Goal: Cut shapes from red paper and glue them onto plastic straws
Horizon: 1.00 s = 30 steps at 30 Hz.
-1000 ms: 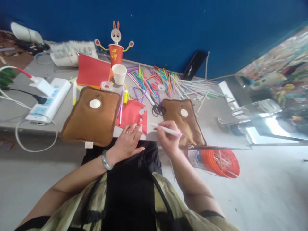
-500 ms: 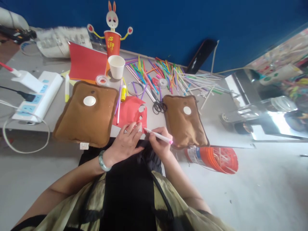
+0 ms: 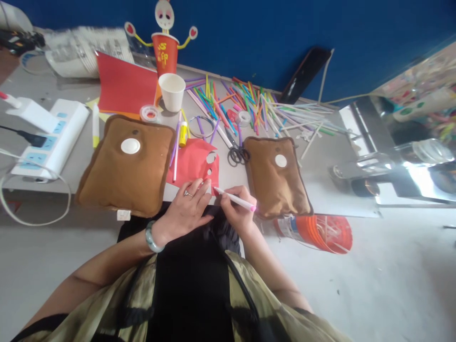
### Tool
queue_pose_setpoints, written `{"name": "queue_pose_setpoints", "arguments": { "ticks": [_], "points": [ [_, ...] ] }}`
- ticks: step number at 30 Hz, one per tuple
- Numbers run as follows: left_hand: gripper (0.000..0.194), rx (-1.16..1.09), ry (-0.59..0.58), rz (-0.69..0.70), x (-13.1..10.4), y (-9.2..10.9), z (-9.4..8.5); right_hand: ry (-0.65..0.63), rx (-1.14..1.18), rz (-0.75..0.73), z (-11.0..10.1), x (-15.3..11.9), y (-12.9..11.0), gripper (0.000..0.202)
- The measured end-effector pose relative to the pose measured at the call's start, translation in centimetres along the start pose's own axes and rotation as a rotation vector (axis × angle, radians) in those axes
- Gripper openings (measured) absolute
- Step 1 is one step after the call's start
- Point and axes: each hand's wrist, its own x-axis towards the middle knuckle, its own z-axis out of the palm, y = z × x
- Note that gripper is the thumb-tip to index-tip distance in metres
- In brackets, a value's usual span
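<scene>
My left hand (image 3: 188, 205) lies flat with its fingers stretched out, pressing the lower part of a red sheet of paper (image 3: 188, 161) to the table's front edge. Round holes are cut near the sheet's right side. My right hand (image 3: 237, 209) is closed around a white marker pen with a pink end (image 3: 239, 201). The pen's tip points left and rests at or just above the paper's lower right corner. A pair of black-handled scissors (image 3: 238, 154) lies beyond the right hand. A yellow glue stick (image 3: 183, 134) and a few straws (image 3: 175, 152) sit by the paper's left side.
Brown cushion-like bags lie to the left (image 3: 131, 175) and right (image 3: 280, 190). Behind are a white paper cup (image 3: 172, 92), a red cup figure (image 3: 166, 54) and scattered colored sticks (image 3: 249, 104). A power strip (image 3: 53, 137) stands left; an orange bucket (image 3: 320, 232) is below.
The view has tilted slightly down, so the objects at the back sit higher in the picture. Both hands keep almost the same pose, the pen tip staying near the paper's corner.
</scene>
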Motion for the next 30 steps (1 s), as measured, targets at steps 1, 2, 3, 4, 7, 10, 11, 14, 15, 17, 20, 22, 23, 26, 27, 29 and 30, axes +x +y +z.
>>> {"name": "queue_pose_setpoints", "arguments": {
  "ticks": [1,2,3,4,7,10,11,14,15,17,20,22,23,26,27,29,30],
  "points": [
    [0.047,-0.003,-0.002,-0.001,-0.01,0.00,-0.01,-0.005,-0.006,0.005,-0.01,-0.01,-0.01,0.010],
    [0.046,-0.007,-0.003,-0.003,-0.01,0.00,-0.02,-0.011,-0.010,0.010,-0.03,-0.01,-0.03,0.010],
    [0.046,-0.010,-0.002,-0.004,-0.02,0.01,-0.03,-0.015,-0.011,0.013,-0.04,0.00,-0.04,0.010],
    [0.047,-0.012,-0.002,-0.005,-0.03,0.02,-0.03,-0.018,-0.011,0.017,-0.05,0.02,-0.05,0.010],
    [0.047,-0.005,-0.006,-0.003,-0.04,0.03,-0.04,-0.020,-0.010,0.015,-0.06,0.09,-0.08,0.010],
    [0.048,0.012,-0.008,-0.002,-0.04,0.04,0.00,-0.013,-0.008,0.007,-0.04,0.15,-0.12,0.010],
    [0.048,0.017,-0.008,-0.002,-0.04,0.04,0.01,-0.010,-0.007,0.003,-0.03,0.15,-0.13,0.010],
    [0.049,0.019,-0.004,-0.003,-0.03,0.05,0.04,-0.003,-0.008,-0.004,0.00,0.14,-0.16,0.009],
    [0.049,0.016,-0.004,-0.004,-0.03,0.05,0.03,-0.001,-0.008,-0.005,0.01,0.14,-0.17,0.009],
    [0.048,0.010,-0.003,-0.004,-0.02,0.07,0.00,-0.003,-0.010,-0.001,0.02,0.15,-0.20,0.010],
    [0.046,0.007,-0.003,-0.007,0.00,0.08,-0.05,-0.008,-0.014,0.014,0.04,0.19,-0.21,0.010],
    [0.045,0.010,-0.003,-0.007,0.01,0.07,-0.06,-0.001,-0.001,0.009,0.05,0.20,-0.18,0.010],
    [0.045,0.011,-0.002,-0.006,0.01,0.06,-0.05,0.006,0.008,0.004,0.06,0.19,-0.15,0.010],
    [0.044,0.007,0.000,-0.006,0.01,0.03,0.02,0.024,0.018,-0.001,0.08,0.11,-0.08,0.011],
    [0.044,0.003,0.002,-0.007,0.01,0.03,0.05,0.024,0.013,0.003,0.08,0.07,-0.06,0.011],
    [0.044,-0.003,0.005,-0.010,0.01,0.02,0.10,0.018,-0.002,0.011,0.08,0.02,-0.05,0.011],
    [0.044,-0.004,0.005,-0.011,0.01,0.02,0.11,0.015,-0.006,0.013,0.09,0.00,-0.05,0.011]
  ]
}}
